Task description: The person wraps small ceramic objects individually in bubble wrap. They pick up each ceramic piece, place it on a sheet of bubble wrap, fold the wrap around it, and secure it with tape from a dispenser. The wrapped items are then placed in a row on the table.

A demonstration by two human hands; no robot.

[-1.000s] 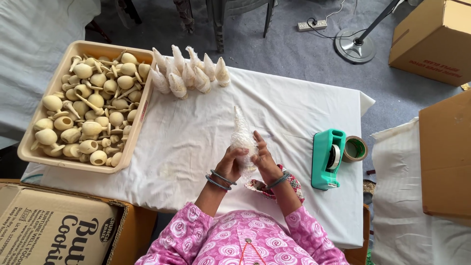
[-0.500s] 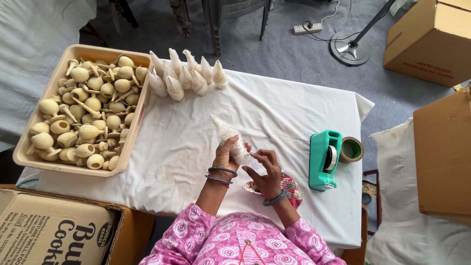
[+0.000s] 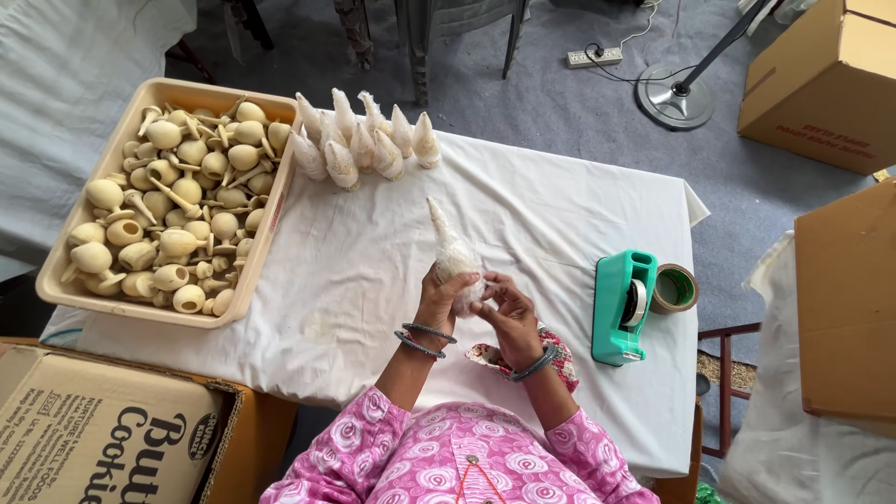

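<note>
A cloth-covered worktop set on a grey carpeted floor.

The worktop point(image 3: 373, 271) is draped in white cloth; a chair point(image 3: 457, 28), a power strip point(image 3: 593, 58) and a round stand base point(image 3: 674, 96) are seen beyond, with cardboard boxes point(image 3: 826, 84) at right.

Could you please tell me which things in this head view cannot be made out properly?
- Wrapped piece: its lower end is covered by the left hand and right hand.
- Tape dispenser: its cutter is too small to see.
- Tray: lower pieces are buried under upper ones.
</note>
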